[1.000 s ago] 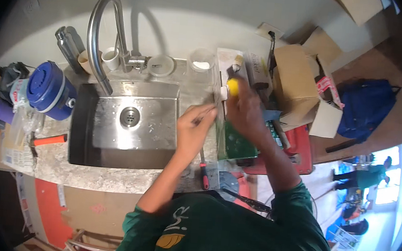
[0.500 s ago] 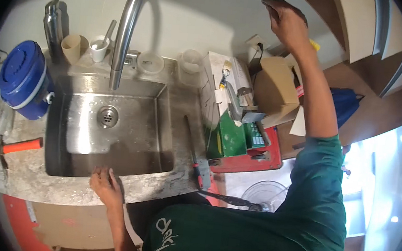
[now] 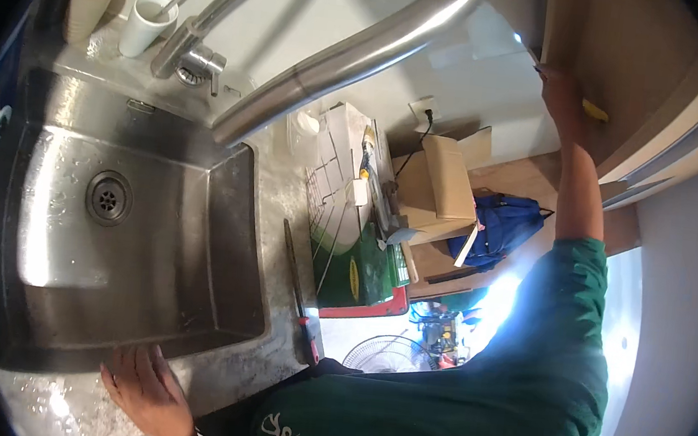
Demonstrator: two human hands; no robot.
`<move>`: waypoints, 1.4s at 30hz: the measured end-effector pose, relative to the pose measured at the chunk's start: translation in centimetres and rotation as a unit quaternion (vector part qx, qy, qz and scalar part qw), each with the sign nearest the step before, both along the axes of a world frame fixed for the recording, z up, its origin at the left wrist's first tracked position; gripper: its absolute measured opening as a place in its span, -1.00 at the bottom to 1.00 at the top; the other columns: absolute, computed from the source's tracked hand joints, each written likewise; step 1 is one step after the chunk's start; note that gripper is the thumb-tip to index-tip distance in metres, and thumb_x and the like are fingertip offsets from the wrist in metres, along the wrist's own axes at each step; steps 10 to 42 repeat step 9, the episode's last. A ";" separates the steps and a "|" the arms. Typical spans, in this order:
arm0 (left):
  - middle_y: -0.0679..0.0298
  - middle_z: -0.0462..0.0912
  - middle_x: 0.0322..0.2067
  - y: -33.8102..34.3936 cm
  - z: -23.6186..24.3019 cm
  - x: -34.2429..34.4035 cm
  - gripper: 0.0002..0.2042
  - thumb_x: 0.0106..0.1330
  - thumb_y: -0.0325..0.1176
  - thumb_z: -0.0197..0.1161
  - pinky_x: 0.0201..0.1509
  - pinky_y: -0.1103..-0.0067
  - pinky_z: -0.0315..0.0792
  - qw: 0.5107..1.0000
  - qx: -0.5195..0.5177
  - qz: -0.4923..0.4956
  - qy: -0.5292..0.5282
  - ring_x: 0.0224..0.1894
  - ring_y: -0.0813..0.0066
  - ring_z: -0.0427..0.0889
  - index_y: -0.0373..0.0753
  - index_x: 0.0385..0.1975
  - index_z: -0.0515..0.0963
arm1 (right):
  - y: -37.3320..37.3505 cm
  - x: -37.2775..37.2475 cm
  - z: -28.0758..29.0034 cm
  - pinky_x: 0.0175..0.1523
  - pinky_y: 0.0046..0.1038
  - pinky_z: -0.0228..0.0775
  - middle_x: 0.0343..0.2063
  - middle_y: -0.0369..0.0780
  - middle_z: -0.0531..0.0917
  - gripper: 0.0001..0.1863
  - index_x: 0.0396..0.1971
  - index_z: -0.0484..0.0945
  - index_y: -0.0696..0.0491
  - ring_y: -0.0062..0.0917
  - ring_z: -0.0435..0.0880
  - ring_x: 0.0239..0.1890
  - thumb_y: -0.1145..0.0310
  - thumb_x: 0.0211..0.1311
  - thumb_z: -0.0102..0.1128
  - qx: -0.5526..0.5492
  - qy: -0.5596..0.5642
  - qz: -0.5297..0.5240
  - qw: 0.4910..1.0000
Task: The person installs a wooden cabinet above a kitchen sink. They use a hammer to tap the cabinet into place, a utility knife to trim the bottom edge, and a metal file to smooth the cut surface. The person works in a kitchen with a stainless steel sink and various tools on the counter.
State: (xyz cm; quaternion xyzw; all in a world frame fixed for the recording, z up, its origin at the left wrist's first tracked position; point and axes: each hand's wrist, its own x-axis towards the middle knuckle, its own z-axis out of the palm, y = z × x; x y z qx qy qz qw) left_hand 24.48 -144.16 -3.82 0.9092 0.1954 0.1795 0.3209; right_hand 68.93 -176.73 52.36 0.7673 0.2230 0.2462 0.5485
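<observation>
My left hand lies on the front rim of the steel sink, fingers stretched out along its edge, holding nothing. High at the right, my right hand is raised beside the wooden cabinet, close to the wall. Its fingers are drawn together around something thin and dark that I cannot make out. The faucet arches large across the view, between my two hands. On the counter right of the sink lies a long, narrow dark tool with a red and black handle.
A white cup with a stick in it and a beige cup stand behind the sink. To the right are a green and white box, an open cardboard box and a blue backpack. A fan stands below.
My view has turned right and come closer to the sink and faucet. My right hand, still raised, is now beside the cabinet. My left hand remains at the sink's front rim.
</observation>
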 end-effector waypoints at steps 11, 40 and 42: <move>0.07 0.61 -0.03 0.5 -1.9 -0.9 -0.77 0.37 -0.35 0.21 0.41 0.08 0.10 0.998 0.019 -0.057 0.027 0.18 0.02 0.50 -0.27 -0.06 0.59 | 1.4 4.1 0.8 -0.03 -0.25 0.52 -0.25 -0.03 0.68 -0.79 -0.15 0.65 0.06 -0.14 0.66 -0.16 0.38 0.25 0.16 -0.042 -0.011 -0.101 0.994; 0.07 0.61 -0.03 0.5 -1.9 -0.9 -0.77 0.37 -0.35 0.21 0.41 0.08 0.10 0.998 0.019 -0.057 0.027 0.18 0.02 0.50 -0.27 -0.06 0.59 | 1.4 4.1 0.8 -0.03 -0.25 0.52 -0.25 -0.03 0.68 -0.79 -0.15 0.65 0.06 -0.14 0.66 -0.16 0.38 0.25 0.16 -0.042 -0.011 -0.101 0.994; 0.07 0.61 -0.03 0.5 -1.9 -0.9 -0.77 0.37 -0.35 0.21 0.41 0.08 0.10 0.998 0.019 -0.057 0.027 0.18 0.02 0.50 -0.27 -0.06 0.59 | 1.4 4.1 0.8 -0.03 -0.25 0.52 -0.25 -0.03 0.68 -0.79 -0.15 0.65 0.06 -0.14 0.66 -0.16 0.38 0.25 0.16 -0.042 -0.011 -0.101 0.994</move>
